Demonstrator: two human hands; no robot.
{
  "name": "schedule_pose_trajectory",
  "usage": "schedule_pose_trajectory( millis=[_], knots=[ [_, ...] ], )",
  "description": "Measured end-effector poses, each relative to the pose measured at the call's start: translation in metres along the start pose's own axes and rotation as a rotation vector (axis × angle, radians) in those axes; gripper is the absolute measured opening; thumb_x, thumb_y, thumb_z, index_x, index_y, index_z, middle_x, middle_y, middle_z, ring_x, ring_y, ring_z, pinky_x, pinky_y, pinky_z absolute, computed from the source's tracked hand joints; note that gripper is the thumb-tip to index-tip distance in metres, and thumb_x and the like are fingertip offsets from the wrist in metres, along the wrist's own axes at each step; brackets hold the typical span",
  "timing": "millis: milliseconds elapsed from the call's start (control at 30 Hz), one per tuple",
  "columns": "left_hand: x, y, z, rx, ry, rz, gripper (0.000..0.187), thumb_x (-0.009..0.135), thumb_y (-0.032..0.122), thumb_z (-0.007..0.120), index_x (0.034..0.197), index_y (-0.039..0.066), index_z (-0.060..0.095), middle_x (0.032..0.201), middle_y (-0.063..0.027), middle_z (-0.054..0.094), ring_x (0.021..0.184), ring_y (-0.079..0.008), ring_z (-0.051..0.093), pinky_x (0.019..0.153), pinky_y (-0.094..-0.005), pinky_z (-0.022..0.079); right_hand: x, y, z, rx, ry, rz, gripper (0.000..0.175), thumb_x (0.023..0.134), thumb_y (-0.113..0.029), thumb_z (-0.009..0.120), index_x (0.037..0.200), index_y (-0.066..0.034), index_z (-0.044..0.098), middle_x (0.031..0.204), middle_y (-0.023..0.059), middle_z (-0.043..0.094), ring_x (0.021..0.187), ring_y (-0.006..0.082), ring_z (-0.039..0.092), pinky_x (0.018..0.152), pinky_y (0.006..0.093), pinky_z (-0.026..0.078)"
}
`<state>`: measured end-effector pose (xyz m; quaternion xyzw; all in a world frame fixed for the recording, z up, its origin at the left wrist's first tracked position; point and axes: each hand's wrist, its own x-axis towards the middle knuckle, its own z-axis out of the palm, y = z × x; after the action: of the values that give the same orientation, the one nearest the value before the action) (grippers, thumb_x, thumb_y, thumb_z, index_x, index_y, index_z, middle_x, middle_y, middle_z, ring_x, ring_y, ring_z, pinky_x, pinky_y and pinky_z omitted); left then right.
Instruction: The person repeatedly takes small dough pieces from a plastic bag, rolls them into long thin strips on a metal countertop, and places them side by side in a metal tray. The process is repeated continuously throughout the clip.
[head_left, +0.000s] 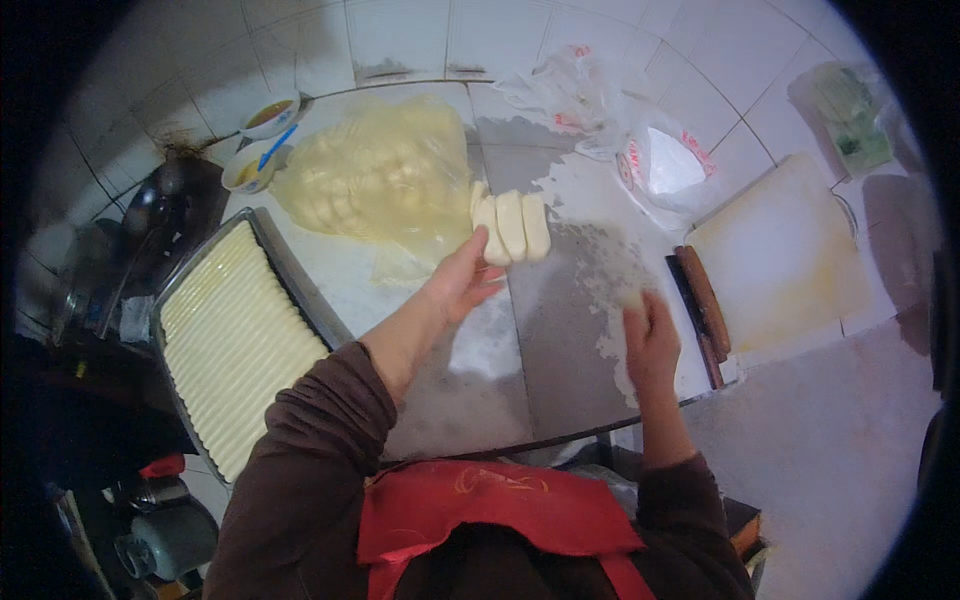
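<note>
My left hand (465, 281) holds a row of several pale dough pieces (513, 226) at its near left end, the thumb against the dough. The pieces lie side by side, pressed together. Just behind that hand, a translucent yellowish plastic sheet or bag (375, 176) covers many more dough lumps. My right hand (652, 337) is apart from the dough, over the right side of the worktop (559, 375). Its fingers are curled and motion-blurred. A pale patch shows at the fingertips; whether it is flour on the table or something held is unclear.
At left, a metal baking tray (259, 225) carries rows of dough strips. Behind it stand two bowls of yellowish liquid, the nearer bowl (244, 169) with a blue-handled utensil (277, 148). Rolling pins (703, 304), a cutting board (787, 262) and a white plastic bag (667, 165) lie right.
</note>
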<state>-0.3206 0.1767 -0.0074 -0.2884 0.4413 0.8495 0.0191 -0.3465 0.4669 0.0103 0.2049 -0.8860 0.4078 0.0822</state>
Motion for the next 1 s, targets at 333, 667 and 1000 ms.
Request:
schedule_pose_trajectory(
  millis=[333,667,1000],
  knots=[
    [-0.098,-0.102,-0.086,1.581,-0.105,0.902,0.051,0.068,0.011,0.074,0.115,0.006,0.057,0.123,-0.0147,0.056,0.119,-0.0354,0.051,0.101,-0.0465,0.039,0.083,0.071,0.065,-0.738,-0.392,0.079,0.056,0.089,-0.046,0.051,0.131,-0.0082,0.050,0.140,0.0214,0.043,0.132,0.0405,0.036,0.104,0.0612,0.028],
    [-0.095,-0.087,-0.072,1.556,-0.048,0.943,0.050,0.067,0.009,0.073,0.114,0.007,0.058,0.122,-0.0114,0.057,0.118,-0.0313,0.052,0.098,-0.0447,0.039,-0.053,0.032,0.038,-0.507,-0.374,-0.235,0.074,0.082,-0.046,0.062,0.137,0.0003,0.041,0.138,0.0338,0.038,0.128,0.0479,0.038,0.108,0.0576,0.026],
    [-0.094,-0.091,-0.074,1.496,-0.038,1.075,0.048,0.068,0.011,0.073,0.114,0.009,0.058,0.121,-0.0102,0.057,0.117,-0.0302,0.052,0.098,-0.0439,0.039,0.044,0.047,0.075,-0.375,-0.291,-0.079,0.076,0.084,-0.052,0.060,0.140,-0.0044,0.040,0.144,0.0259,0.037,0.133,0.0443,0.034,0.108,0.0596,0.025]
  ],
)
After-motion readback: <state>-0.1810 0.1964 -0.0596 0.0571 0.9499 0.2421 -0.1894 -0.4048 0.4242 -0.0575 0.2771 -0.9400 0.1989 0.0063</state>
